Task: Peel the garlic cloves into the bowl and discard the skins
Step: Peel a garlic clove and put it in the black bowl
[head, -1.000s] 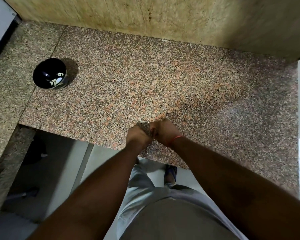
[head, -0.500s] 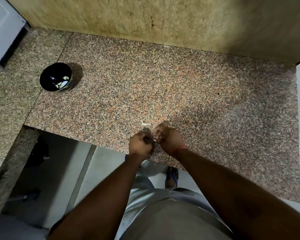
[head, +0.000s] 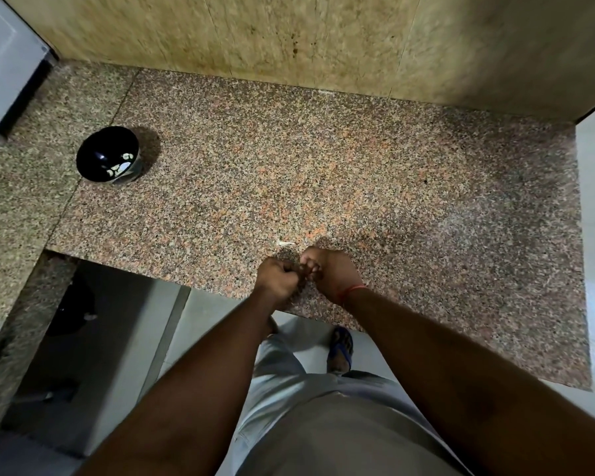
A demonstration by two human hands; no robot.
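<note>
My left hand (head: 278,278) and my right hand (head: 330,271) are fisted close together above the front edge of the granite counter (head: 358,187). Their fingertips meet around something small that the fingers hide, probably a garlic clove. A thin white scrap of garlic skin (head: 285,242) lies on the counter just beyond my hands. A black bowl (head: 108,154) with several pale peeled cloves inside stands far off at the left of the counter.
A tan stone wall (head: 289,36) runs behind the counter. A grey-white appliance (head: 4,63) stands at the far left. The counter's front edge drops to a tiled floor, where my foot in a blue sandal (head: 340,348) shows.
My hands have stayed together while the fingers keep working. The scrap of skin, at my fingertips a second ago, now lies apart on the counter. The view has shifted slightly.
</note>
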